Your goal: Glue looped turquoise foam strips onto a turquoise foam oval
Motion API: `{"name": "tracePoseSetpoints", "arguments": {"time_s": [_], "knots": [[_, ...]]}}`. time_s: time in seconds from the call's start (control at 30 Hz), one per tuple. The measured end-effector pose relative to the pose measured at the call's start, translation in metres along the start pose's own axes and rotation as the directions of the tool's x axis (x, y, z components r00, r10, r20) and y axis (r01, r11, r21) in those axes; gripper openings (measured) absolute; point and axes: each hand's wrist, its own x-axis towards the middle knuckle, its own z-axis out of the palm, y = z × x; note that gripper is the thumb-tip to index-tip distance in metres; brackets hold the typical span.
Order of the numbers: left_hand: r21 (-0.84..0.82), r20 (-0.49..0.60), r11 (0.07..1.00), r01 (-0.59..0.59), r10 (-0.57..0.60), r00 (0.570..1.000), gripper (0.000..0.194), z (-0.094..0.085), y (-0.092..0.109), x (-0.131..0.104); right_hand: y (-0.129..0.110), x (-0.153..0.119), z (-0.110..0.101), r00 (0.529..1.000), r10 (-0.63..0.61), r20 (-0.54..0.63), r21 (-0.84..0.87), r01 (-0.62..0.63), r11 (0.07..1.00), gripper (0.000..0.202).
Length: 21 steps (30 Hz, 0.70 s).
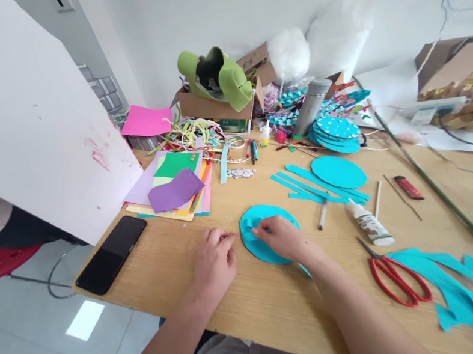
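Right grip [282, 236] is pinching a curled blue strip [248, 222] on the blue disc [265, 251], which is lying on the near side of the counter [262, 300]. Left grip [214, 260] is resting, fingers curled, just left of the disc; cannot tell whether its fingertips are meeting. White bottle [371, 225] and red-handled scissors [386, 270] are sitting to the right, black phone [113, 253] to the left.

Bright, soft light, glare on the floor [85, 320], right-hand corners dark, perhaps blurred
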Motion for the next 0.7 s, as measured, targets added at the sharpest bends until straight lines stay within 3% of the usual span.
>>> {"name": "tracePoseSetpoints", "arguments": {"time_s": [0.7], "knots": [[0.057,0.118,0.998,-0.038,0.031,0.992,0.046,-0.002,0.0041,-0.0009,-0.0062,0.0023,0.0033,1.0,0.002,0.008,-0.124,-0.001,0.992,0.029]]}}
